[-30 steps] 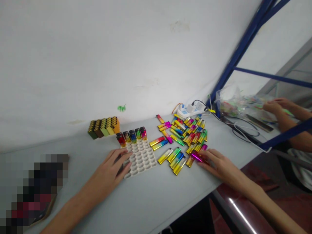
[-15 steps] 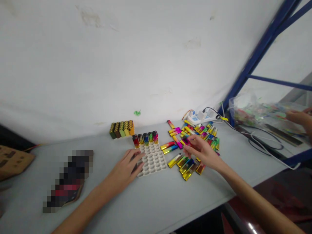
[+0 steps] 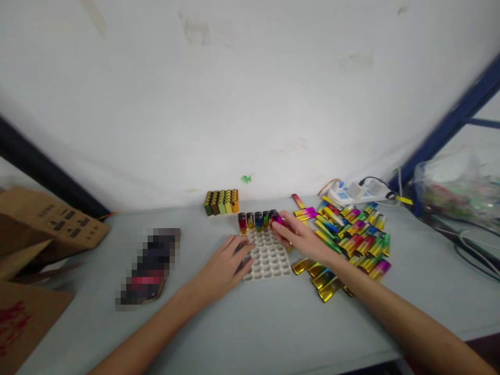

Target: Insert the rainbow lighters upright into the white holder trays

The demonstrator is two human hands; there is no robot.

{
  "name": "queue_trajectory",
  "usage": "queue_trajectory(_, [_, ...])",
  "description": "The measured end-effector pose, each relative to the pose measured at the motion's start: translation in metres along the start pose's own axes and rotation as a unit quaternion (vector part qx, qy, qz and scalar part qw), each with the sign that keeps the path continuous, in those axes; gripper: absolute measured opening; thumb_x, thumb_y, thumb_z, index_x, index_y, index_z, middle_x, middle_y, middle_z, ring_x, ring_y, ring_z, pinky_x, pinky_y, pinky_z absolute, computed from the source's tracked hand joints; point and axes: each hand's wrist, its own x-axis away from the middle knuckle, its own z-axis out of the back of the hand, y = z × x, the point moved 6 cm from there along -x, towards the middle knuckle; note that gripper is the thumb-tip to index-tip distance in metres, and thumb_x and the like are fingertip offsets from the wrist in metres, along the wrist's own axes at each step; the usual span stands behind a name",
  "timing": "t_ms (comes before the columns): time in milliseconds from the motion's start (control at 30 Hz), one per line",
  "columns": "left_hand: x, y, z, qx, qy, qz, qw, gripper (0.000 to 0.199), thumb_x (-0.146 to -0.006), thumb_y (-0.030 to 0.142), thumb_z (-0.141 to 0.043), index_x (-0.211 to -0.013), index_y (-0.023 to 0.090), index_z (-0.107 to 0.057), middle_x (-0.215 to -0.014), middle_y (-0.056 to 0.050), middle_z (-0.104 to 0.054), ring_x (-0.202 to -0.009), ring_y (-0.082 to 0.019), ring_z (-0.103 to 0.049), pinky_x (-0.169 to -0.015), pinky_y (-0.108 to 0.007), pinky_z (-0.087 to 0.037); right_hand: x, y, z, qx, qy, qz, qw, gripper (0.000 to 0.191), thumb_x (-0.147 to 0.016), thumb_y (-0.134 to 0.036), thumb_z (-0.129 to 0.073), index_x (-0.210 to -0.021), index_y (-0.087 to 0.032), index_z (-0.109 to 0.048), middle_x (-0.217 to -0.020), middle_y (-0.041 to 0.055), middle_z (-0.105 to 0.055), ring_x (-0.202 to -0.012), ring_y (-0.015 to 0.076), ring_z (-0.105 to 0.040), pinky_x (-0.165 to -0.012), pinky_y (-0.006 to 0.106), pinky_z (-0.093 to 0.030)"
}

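Note:
A white tray with rows of holes [image 3: 267, 264] lies on the table. My left hand [image 3: 230, 260] rests at its left edge, fingers apart and holding nothing. Along the tray's far end several lighters stand upright, among them a red lighter [image 3: 242, 225] and a blue lighter [image 3: 258, 224]. My right hand [image 3: 299, 234] pinches a purple lighter [image 3: 277, 219] at the far right corner of the tray; its lower end is hidden by the fingers. To the right of that hand spreads a loose pile of shiny multicoloured lighters [image 3: 357, 229], partly covered by my forearm.
A block of upright gold-topped pieces [image 3: 222, 203] stands near the wall. A power strip [image 3: 355, 192] with cables sits behind the pile. On the left are a blurred-out dark object [image 3: 150, 265] and cardboard boxes [image 3: 58, 224]. A plastic bag [image 3: 453, 172] lies far right.
My right hand has moved left from the pile to the tray's far right corner with the purple lighter. The left hand stays at the tray. The view has turned left.

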Motion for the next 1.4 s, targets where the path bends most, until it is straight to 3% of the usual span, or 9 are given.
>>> queue_trajectory(133, [-0.001, 0.001, 0.001, 0.005, -0.005, -0.003, 1.0, 0.03, -0.104, 0.024, -0.053, -0.132, 0.019, -0.062, -0.125, -0.013, -0.06, -0.122, -0.028, -0.057, -0.107, -0.048, -0.052, 0.009, 0.017, 0.003, 0.056, 0.06, -0.047, 0.996, 0.052, -0.096, -0.07, -0.049, -0.076, -0.022, -0.047, -0.059, -0.0067, -0.038, -0.051, 0.0102, -0.034, -0.047, 0.026, -0.026])
queue_trajectory(267, [-0.001, 0.0, 0.001, 0.006, 0.005, -0.008, 1.0, 0.03, -0.104, 0.026, -0.054, -0.132, 0.02, -0.062, -0.125, -0.012, -0.061, -0.121, -0.028, -0.057, -0.106, -0.048, -0.053, 0.014, 0.016, 0.004, 0.12, 0.094, -0.04, 0.988, 0.062, -0.094, -0.074, -0.049, -0.062, -0.022, -0.038, -0.057, -0.0056, -0.032, -0.054, 0.0099, -0.029, -0.05, 0.027, -0.02])
queue_trajectory(467, [-0.001, -0.001, -0.001, 0.0, 0.002, -0.007, 1.0, 0.03, -0.104, 0.026, -0.054, -0.131, 0.018, -0.062, -0.125, -0.013, -0.06, -0.122, -0.027, -0.057, -0.108, -0.046, -0.052, 0.016, 0.016, 0.001, 0.043, 0.083, -0.084, 0.992, 0.067, -0.1, -0.07, -0.032, -0.055, -0.021, -0.042, -0.049, -0.0053, -0.032, -0.047, 0.0103, -0.03, -0.05, 0.029, -0.021])
queue_trajectory(733, [-0.001, -0.003, -0.002, -0.004, 0.007, -0.008, 1.0, 0.031, -0.104, 0.028, -0.052, -0.131, 0.018, -0.064, -0.126, -0.013, -0.062, -0.123, -0.028, -0.057, -0.107, -0.048, -0.053, 0.016, 0.01, -0.002, 0.029, 0.13, -0.085, 0.987, 0.059, -0.097, -0.054, -0.035, -0.046, -0.026, -0.033, -0.039, -0.0048, -0.031, -0.04, 0.0113, -0.031, -0.05, 0.03, -0.027])
queue_trajectory(833, [0.0, -0.004, -0.002, -0.001, 0.006, -0.004, 1.0, 0.031, -0.104, 0.028, -0.052, -0.131, 0.019, -0.064, -0.126, -0.013, -0.062, -0.123, -0.028, -0.058, -0.107, -0.048, -0.053, 0.016, 0.011, -0.003, 0.015, 0.125, -0.089, 0.988, 0.057, -0.096, -0.054, -0.036, -0.047, -0.025, -0.035, -0.039, -0.0052, -0.032, -0.04, 0.011, -0.03, -0.05, 0.03, -0.027])
queue_trajectory(967, [-0.001, -0.003, -0.001, -0.001, 0.003, -0.002, 1.0, 0.031, -0.104, 0.028, -0.052, -0.131, 0.02, -0.063, -0.126, -0.013, -0.062, -0.123, -0.028, -0.057, -0.107, -0.047, -0.053, 0.016, 0.017, -0.004, -0.012, 0.128, -0.113, 0.985, 0.063, -0.095, -0.067, -0.04, -0.05, -0.024, -0.039, -0.043, -0.0057, -0.033, -0.042, 0.0104, -0.029, -0.048, 0.03, -0.024])
queue_trajectory(1067, [-0.001, -0.002, -0.001, -0.002, 0.0, -0.006, 1.0, 0.03, -0.104, 0.028, -0.051, -0.131, 0.019, -0.063, -0.126, -0.013, -0.061, -0.123, -0.028, -0.057, -0.107, -0.047, -0.052, 0.014, 0.021, -0.001, -0.035, 0.134, -0.115, 0.984, 0.063, -0.093, -0.076, -0.04, -0.066, -0.021, -0.053, -0.052, -0.0065, -0.036, -0.046, 0.011, -0.031, -0.048, 0.028, -0.023])
queue_trajectory(1233, [-0.001, -0.002, -0.001, -0.001, 0.001, -0.006, 1.0, 0.03, -0.104, 0.028, -0.052, -0.132, 0.019, -0.062, -0.126, -0.013, -0.06, -0.122, -0.027, -0.057, -0.107, -0.048, -0.053, 0.012, 0.009, 0.014, 0.069, 0.144, -0.015, 0.987, 0.051, -0.101, -0.067, -0.04, -0.087, -0.021, -0.059, -0.07, -0.0021, -0.052, -0.064, 0.0145, -0.049, -0.06, 0.027, -0.041])
queue_trajectory(1400, [0.0, -0.003, -0.002, 0.003, -0.001, -0.004, 1.0, 0.031, -0.104, 0.028, -0.053, -0.133, 0.02, -0.061, -0.127, -0.012, -0.06, -0.123, -0.027, -0.057, -0.108, -0.047, -0.052, 0.015, -0.001, 0.027, 0.173, 0.183, 0.063, 0.966, 0.036, -0.094, -0.057, -0.062, -0.101, -0.021, -0.066, -0.104, 0.0084, -0.067, -0.093, 0.0211, -0.062, -0.077, 0.032, -0.053])
